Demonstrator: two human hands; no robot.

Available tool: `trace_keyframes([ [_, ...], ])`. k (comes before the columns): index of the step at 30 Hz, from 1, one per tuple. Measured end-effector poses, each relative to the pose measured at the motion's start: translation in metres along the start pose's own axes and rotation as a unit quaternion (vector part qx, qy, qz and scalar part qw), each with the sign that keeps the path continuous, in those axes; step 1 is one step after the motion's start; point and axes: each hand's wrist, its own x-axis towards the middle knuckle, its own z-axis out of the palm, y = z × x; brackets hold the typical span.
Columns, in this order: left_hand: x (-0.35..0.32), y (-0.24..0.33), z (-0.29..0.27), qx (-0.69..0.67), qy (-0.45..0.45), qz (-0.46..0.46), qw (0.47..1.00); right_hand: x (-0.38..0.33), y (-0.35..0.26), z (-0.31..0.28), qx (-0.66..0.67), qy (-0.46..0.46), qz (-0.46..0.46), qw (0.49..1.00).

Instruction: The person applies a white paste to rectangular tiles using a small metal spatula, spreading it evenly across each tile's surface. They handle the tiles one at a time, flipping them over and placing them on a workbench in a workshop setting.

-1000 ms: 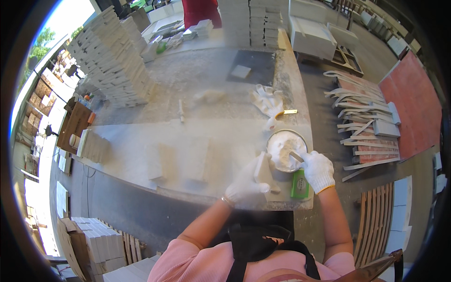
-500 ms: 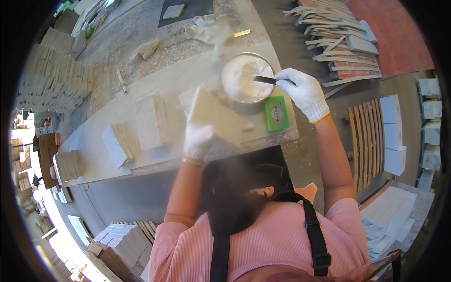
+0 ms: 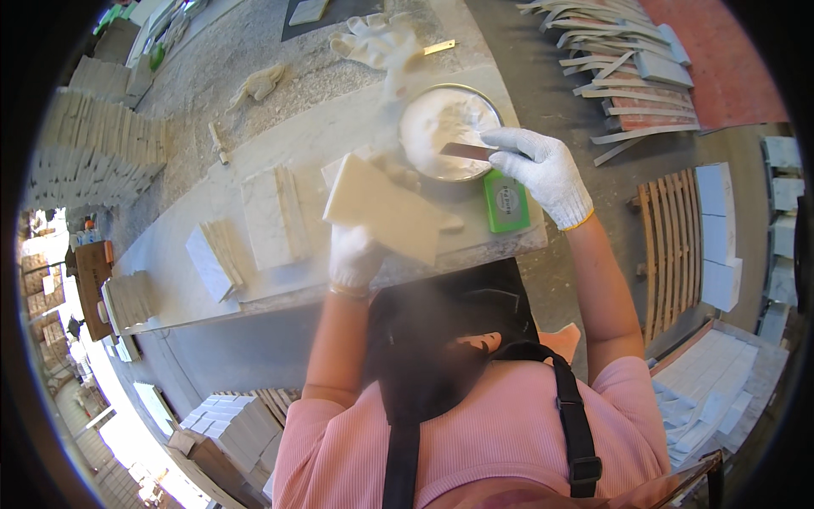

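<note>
My left hand [image 3: 354, 254], in a white knit glove, grips a pale stone tile [image 3: 386, 208] by its left side, tilted above the table. In my gloved right hand [image 3: 543, 174], fingers are closed on a narrow, flat putty knife [image 3: 465, 151]. Its blade reaches over a round metal tin [image 3: 494, 110] of white paste [image 3: 428, 119]; whether the tip touches the paste I cannot tell. A green box [image 3: 506, 204] lies just below the tin, beside my right wrist. Haze blurs the tile's lower right part.
Thin tiles [image 3: 271, 219] stand stacked to the left on the table, with another small stack [image 3: 212, 259] beside them. Farther back lie loose gloves [image 3: 373, 42] and a crumpled cloth [image 3: 257, 86]. On the floor at right are a wooden pallet [image 3: 661, 246] and stone strips [image 3: 627, 85].
The putty knife's tip has shifted left over the paste and its blade has turned. My left hand still holds the tile, tilted a little differently. The whole view has shifted slightly.
</note>
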Motion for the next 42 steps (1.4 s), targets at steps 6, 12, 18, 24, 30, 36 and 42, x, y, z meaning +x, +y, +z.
trace_keyframes([
  [6, 0.000, -0.004, -0.005, -0.036, -0.013, 0.009, 0.999, -0.013, -0.007, 0.007, -0.105, 0.016, -0.017, 0.994],
  [12, 0.000, -0.004, -0.007, -0.046, -0.023, 0.007, 0.999, -0.021, -0.006, -0.001, -0.298, 0.054, -0.096, 0.948],
  [18, 0.001, -0.007, -0.001, -0.041, -0.010, 0.044, 0.998, -0.022, 0.002, 0.003, -0.364, 0.018, -0.125, 0.923],
  [24, -0.001, -0.005, -0.005, -0.034, -0.022, 0.028, 0.999, -0.011, 0.000, 0.028, -0.397, -0.017, -0.134, 0.908],
  [30, -0.005, -0.003, -0.009, -0.031, -0.021, 0.003, 0.999, 0.004, -0.006, 0.051, -0.434, -0.043, -0.121, 0.892],
  [36, -0.006, -0.002, -0.009, -0.029, -0.010, -0.003, 1.000, 0.012, -0.016, 0.059, -0.422, -0.056, -0.111, 0.898],
  [42, -0.005, -0.005, -0.012, -0.036, -0.026, 0.018, 0.999, 0.011, -0.030, 0.056, -0.406, -0.084, -0.102, 0.904],
])
